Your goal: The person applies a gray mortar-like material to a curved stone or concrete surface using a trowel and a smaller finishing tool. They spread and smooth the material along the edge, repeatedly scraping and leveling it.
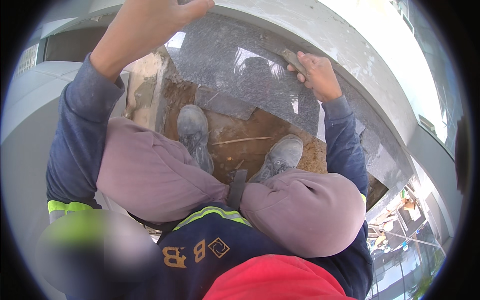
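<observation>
Over the dark slab, the right hand is clamping a likely light, stiff tool, sensibly by its near end. I cannot tell the left hand's grip.

Thin wooden stick on brown soil, scattered debris at lower right, glass panels

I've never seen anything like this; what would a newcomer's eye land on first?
Probably the bright red cloth at the bottom edge, vivid against everything else. Next, the shiny grey stone slab across the upper middle, where the right hand grips a grey, narrow tool. Below it, two dusty shoes stand on brown dirt.
</observation>
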A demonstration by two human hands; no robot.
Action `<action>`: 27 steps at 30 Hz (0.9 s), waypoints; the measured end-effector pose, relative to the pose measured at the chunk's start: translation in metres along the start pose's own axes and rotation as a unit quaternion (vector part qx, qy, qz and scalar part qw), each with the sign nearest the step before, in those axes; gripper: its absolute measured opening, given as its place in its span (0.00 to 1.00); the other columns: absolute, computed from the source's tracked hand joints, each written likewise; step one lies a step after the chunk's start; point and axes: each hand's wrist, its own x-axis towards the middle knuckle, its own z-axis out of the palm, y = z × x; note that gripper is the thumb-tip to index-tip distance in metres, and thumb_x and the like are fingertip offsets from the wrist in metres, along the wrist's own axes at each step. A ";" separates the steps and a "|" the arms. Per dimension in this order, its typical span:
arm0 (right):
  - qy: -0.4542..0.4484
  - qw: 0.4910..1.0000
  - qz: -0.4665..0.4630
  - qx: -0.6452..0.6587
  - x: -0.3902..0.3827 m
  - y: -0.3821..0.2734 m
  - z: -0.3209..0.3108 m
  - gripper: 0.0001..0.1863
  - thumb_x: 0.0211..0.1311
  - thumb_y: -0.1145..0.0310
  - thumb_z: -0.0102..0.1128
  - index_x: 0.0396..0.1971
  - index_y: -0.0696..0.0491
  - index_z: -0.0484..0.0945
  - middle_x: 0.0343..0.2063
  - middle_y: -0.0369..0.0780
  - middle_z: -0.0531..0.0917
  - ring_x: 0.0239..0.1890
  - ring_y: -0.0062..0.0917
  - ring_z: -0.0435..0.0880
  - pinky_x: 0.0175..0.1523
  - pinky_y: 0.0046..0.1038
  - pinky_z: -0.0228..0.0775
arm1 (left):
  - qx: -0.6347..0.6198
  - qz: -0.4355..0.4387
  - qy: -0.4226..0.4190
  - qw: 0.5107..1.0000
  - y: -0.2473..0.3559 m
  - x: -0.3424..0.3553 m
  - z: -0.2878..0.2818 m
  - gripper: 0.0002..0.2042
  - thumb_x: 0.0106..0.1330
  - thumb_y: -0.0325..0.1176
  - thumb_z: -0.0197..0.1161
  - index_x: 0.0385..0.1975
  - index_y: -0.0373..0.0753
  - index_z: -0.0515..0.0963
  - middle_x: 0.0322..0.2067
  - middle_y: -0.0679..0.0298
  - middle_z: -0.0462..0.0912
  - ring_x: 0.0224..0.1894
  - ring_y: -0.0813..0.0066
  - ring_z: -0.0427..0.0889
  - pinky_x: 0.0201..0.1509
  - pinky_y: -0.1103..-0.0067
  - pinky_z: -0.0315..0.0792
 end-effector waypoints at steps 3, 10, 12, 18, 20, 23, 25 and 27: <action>-0.027 0.986 -0.087 -0.142 -0.009 -0.017 0.032 0.21 0.77 0.57 0.54 0.42 0.62 0.86 0.27 0.39 0.86 0.19 0.14 0.73 0.25 0.23 0.67 | -0.002 -0.037 -0.012 0.999 0.007 -0.001 -0.002 0.22 0.60 0.33 0.69 0.52 0.28 0.77 0.38 0.46 0.84 0.39 0.59 0.85 0.48 0.70 0.77; -0.013 0.977 -0.194 -0.088 -0.091 -0.028 0.031 0.22 0.77 0.56 0.55 0.54 0.60 0.83 0.30 0.38 0.82 0.29 0.18 0.76 0.36 0.23 0.71 | 0.043 0.070 0.006 0.997 -0.040 -0.005 0.000 0.23 0.61 0.32 0.68 0.53 0.23 0.78 0.42 0.38 0.85 0.46 0.51 0.87 0.53 0.69 0.77; 0.063 0.958 -0.273 -0.055 -0.102 -0.033 0.019 0.23 0.76 0.55 0.56 0.58 0.58 0.81 0.33 0.37 0.82 0.30 0.17 0.76 0.37 0.22 0.70 | 0.064 0.069 -0.013 0.996 -0.041 -0.015 0.008 0.25 0.67 0.37 0.65 0.58 0.24 0.76 0.44 0.42 0.86 0.43 0.58 0.87 0.52 0.72 0.77; 0.101 0.878 -0.454 -0.115 -0.082 -0.063 -0.029 0.20 0.75 0.63 0.59 0.63 0.53 0.79 0.48 0.38 0.80 0.41 0.20 0.76 0.46 0.24 0.72 | 0.003 0.006 -0.156 0.988 0.015 -0.005 0.007 0.29 0.64 0.44 0.71 0.54 0.23 0.78 0.44 0.39 0.86 0.43 0.53 0.88 0.52 0.71 0.77; 0.090 0.845 -0.504 -0.155 -0.073 -0.064 -0.037 0.21 0.72 0.69 0.61 0.63 0.50 0.79 0.49 0.37 0.79 0.41 0.22 0.77 0.46 0.25 0.73 | 0.007 0.070 -0.129 0.989 0.021 -0.004 0.010 0.29 0.63 0.44 0.73 0.53 0.23 0.79 0.43 0.40 0.86 0.42 0.52 0.87 0.51 0.71 0.78; 0.079 0.848 -0.506 -0.139 -0.075 -0.049 -0.036 0.24 0.68 0.77 0.63 0.63 0.47 0.80 0.51 0.36 0.77 0.40 0.22 0.77 0.46 0.25 0.74 | 0.017 0.139 -0.079 0.987 0.028 -0.006 0.012 0.28 0.62 0.43 0.74 0.52 0.24 0.80 0.43 0.43 0.86 0.40 0.51 0.86 0.49 0.71 0.78; 0.080 0.857 -0.494 -0.125 -0.082 -0.042 -0.038 0.26 0.66 0.79 0.64 0.63 0.46 0.80 0.52 0.35 0.75 0.40 0.22 0.77 0.45 0.24 0.74 | 0.024 0.144 -0.077 0.986 0.032 -0.009 0.009 0.28 0.62 0.42 0.74 0.53 0.25 0.79 0.43 0.44 0.86 0.40 0.53 0.86 0.48 0.71 0.78; 0.094 0.856 -0.490 -0.138 -0.090 -0.036 -0.047 0.26 0.65 0.80 0.64 0.63 0.46 0.80 0.52 0.34 0.74 0.40 0.21 0.77 0.44 0.23 0.74 | 0.010 0.141 -0.069 0.988 0.034 -0.010 0.014 0.28 0.61 0.42 0.75 0.53 0.24 0.79 0.43 0.44 0.86 0.41 0.54 0.87 0.49 0.71 0.78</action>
